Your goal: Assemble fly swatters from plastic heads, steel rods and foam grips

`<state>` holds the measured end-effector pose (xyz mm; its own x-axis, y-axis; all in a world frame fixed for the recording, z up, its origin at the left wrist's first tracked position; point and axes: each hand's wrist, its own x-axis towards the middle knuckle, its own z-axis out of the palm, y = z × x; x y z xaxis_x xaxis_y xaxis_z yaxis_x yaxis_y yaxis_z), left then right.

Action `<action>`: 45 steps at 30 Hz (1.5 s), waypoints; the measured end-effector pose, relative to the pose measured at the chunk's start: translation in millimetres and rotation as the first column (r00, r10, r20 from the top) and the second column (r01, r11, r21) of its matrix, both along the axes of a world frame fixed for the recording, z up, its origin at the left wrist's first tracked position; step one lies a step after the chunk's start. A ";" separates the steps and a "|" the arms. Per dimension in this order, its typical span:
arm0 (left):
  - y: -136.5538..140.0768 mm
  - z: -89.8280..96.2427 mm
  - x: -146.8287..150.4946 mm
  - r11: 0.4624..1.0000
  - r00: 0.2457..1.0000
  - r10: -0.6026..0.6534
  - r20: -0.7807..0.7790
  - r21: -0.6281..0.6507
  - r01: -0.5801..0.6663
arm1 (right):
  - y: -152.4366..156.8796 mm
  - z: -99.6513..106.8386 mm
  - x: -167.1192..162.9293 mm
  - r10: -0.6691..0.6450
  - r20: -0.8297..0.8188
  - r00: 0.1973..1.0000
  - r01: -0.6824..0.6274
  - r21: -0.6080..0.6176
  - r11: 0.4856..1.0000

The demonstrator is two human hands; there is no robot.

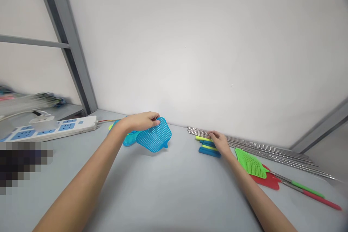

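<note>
My left hand (145,120) pinches the edge of a blue fly swatter head (156,136), a perforated plastic paddle with a short neck pointing to the right. Other blue swatter heads (130,139) lie behind it, partly covered by my wrist, with a bit of yellow-green beyond. My right hand (220,142) reaches over a small group of yellow and blue handles. Its fingers are bent together beside the upper yellow handle (201,138) and the metal rods (194,130); what they grip is hidden. A blue handle (209,152) lies nearest me.
Along the wall lie several long metal rods. At right rest a green fly swatter (251,163) and a red fly swatter (272,181), both with rods and handles. A white power strip (81,124) sits at left. Grey metal posts (78,43) frame the grey table (163,195).
</note>
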<state>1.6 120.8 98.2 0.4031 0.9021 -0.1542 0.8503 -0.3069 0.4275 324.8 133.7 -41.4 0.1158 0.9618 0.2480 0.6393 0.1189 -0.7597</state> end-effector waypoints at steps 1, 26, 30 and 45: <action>0.0 -0.3 0.5 1.000 1.000 0.001 -0.003 -0.001 -0.001 | 0.1 0.5 0.7 0.003 -0.003 1.000 -0.003 -0.008 1.000; 6.7 -14.1 8.5 0.999 1.000 -0.031 -0.002 -0.026 0.031 | -13.4 33.5 97.6 -0.133 0.041 0.990 0.135 -0.513 0.848; 8.1 -16.5 9.5 0.999 0.999 -0.034 0.002 -0.030 0.034 | -18.5 32.4 109.7 -0.085 0.052 0.995 0.100 -0.560 0.823; 6.5 -16.1 14.5 0.999 1.000 -0.011 -0.016 -0.052 0.010 | -13.7 20.0 113.7 0.102 0.115 0.988 -0.018 -0.574 0.819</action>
